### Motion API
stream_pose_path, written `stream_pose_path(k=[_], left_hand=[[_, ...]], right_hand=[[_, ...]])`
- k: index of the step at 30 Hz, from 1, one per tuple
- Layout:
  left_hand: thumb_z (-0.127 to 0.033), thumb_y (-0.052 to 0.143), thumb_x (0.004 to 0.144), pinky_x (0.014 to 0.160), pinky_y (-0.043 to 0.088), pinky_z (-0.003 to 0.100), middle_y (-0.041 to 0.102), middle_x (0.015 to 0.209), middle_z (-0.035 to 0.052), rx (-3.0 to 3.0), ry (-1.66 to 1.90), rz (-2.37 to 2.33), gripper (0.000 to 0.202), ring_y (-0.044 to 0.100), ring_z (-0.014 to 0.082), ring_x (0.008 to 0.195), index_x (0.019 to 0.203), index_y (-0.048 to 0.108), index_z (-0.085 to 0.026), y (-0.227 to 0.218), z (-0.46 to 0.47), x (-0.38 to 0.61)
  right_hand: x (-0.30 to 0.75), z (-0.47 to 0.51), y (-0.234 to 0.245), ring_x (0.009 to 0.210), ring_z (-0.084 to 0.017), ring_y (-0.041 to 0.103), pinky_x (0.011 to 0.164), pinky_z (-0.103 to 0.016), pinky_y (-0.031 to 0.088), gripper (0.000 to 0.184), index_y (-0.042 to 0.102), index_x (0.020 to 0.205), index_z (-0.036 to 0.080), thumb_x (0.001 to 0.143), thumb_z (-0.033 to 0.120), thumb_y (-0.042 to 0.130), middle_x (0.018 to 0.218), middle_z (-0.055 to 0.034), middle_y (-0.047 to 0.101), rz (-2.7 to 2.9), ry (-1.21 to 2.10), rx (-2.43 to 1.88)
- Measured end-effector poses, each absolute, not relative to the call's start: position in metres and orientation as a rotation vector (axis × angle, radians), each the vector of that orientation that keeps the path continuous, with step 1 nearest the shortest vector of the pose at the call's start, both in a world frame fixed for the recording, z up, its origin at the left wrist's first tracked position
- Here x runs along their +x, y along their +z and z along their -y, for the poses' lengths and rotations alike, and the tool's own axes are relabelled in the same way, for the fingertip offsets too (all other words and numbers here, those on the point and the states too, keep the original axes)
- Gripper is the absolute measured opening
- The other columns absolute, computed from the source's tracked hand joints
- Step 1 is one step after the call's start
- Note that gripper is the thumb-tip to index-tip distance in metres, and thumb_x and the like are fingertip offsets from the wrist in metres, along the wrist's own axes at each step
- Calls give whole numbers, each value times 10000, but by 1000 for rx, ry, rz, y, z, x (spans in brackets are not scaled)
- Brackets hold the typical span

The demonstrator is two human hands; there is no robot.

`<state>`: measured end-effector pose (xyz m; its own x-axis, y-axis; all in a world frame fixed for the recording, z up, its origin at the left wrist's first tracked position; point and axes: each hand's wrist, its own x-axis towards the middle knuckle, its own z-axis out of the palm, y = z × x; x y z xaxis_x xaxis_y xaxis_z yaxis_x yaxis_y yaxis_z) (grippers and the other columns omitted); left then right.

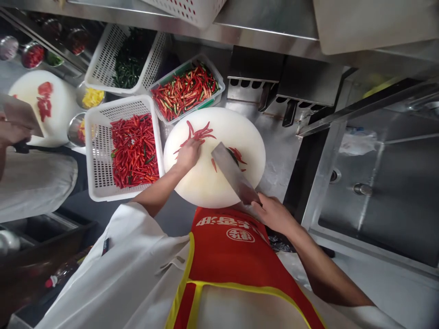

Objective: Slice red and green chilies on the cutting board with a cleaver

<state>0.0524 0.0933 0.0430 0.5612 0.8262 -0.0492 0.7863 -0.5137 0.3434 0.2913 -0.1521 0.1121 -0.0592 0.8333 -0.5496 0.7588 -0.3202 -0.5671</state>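
Note:
A round white cutting board (206, 183) lies on the steel counter in front of me. My left hand (188, 154) rests on it with curled fingers pressing a bunch of red chillies (200, 133). My right hand (272, 213) grips the handle of a cleaver (232, 173), whose blade points across the board toward a few cut chilli pieces (237, 156).
A white basket of red chillies (133, 148) sits left of the board. Behind it stand a basket of green chillies (128, 61) and a tub of cut chillies (185, 90). A co-worker's hand (12, 132) works at another white board (58, 107) at far left. A steel sink (384, 192) lies to the right.

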Motion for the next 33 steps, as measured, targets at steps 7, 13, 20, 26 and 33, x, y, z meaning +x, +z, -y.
stream_pose_path(k=[7, 13, 20, 26, 33], left_hand=[[-164, 534, 901, 725, 507, 344, 630, 958, 122, 2555, -76, -1184, 166, 629, 241, 856, 883, 696, -137, 47, -101, 59], [-196, 466, 956, 775, 521, 331, 629, 929, 86, 2600, 121, -726, 220, 603, 210, 892, 961, 684, -172, 34, -42, 45], [-236, 400, 998, 842, 523, 354, 641, 1038, 103, 2550, 299, -607, 254, 590, 202, 944, 1029, 643, -169, 24, -11, 36], [-236, 409, 996, 807, 525, 362, 649, 1028, 111, 2561, 370, -587, 239, 592, 201, 894, 1026, 632, -155, 15, -10, 33], [-222, 425, 989, 816, 524, 361, 652, 1042, 105, 2507, 410, -602, 225, 596, 200, 914, 1046, 635, -163, 9, -9, 35]], right_hand=[[291, 162, 106, 766, -220, 637, 631, -287, 309, 204, 557, 902, 196, 978, 264, 381, 832, -67, 689, 1832, 1417, -2062], [299, 155, 109, 783, -242, 644, 605, -297, 291, 202, 545, 872, 209, 973, 286, 388, 778, -64, 679, 1762, 1343, -2159], [293, 152, 132, 800, -239, 657, 630, -297, 309, 181, 507, 871, 211, 980, 258, 369, 781, -51, 675, 1902, 1382, -2075], [295, 147, 141, 800, -224, 653, 637, -297, 306, 170, 512, 889, 202, 982, 242, 375, 818, -59, 678, 2037, 1424, -2037], [293, 141, 147, 742, -214, 644, 612, -313, 278, 176, 474, 876, 206, 994, 251, 351, 786, -62, 660, 2157, 1402, -2110]])
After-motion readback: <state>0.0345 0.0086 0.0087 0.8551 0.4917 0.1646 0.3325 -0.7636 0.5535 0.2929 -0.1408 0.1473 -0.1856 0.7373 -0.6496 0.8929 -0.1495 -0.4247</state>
